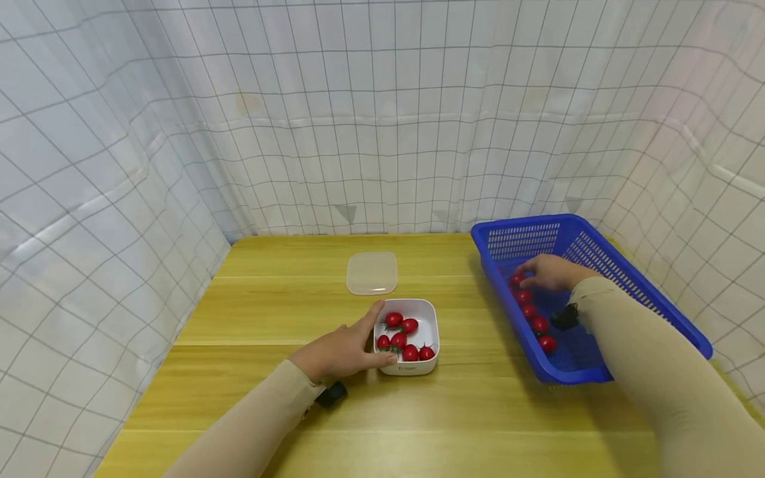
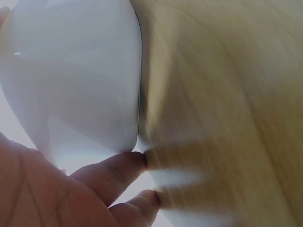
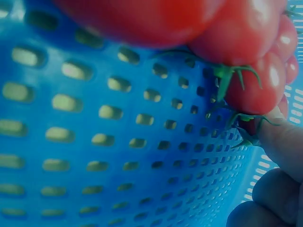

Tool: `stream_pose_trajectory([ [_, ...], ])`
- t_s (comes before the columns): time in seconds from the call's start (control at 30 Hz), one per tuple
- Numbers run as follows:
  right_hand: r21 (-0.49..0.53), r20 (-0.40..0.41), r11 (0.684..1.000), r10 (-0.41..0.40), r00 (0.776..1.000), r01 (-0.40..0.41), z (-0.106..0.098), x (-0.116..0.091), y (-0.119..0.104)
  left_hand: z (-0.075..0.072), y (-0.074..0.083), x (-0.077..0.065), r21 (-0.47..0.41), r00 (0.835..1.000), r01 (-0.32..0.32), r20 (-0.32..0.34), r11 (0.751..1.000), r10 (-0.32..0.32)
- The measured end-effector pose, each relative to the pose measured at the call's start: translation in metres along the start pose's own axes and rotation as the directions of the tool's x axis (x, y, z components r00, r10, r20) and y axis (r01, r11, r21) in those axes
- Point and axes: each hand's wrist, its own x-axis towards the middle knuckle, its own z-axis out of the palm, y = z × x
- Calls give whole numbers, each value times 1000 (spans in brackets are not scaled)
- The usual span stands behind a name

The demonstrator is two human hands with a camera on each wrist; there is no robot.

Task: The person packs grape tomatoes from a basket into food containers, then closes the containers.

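Note:
My left hand (image 1: 343, 350) holds a small white square container (image 1: 408, 369) at its left side, thumb along the front and index finger at the back corner. Several red cherry tomatoes (image 1: 398, 340) with green stems lie inside it. In the left wrist view the container's smooth wall (image 2: 80, 80) fills the upper left, and two fingertips rest by its base. My right hand (image 1: 552, 272) reaches into a blue basket (image 1: 526, 348), its fingertips pinching a cherry tomato (image 1: 516, 280) at the far end of a row. The right wrist view shows the thumb (image 3: 283, 142) against that tomato's green stem.
A translucent square lid (image 1: 372, 272) lies flat behind the container on the yellow wooden table (image 1: 269, 299). More cherry tomatoes (image 1: 539, 324) line the basket's left wall. A white grid-patterned curtain (image 1: 382, 133) surrounds the table's back and sides.

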Motion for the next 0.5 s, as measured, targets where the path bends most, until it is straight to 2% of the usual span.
stream_pose_trajectory([
  [0.5,24,34,998,55,998,-56,2,1,-4,-2,3,-1,1,1000,-6,-2,1000,6],
])
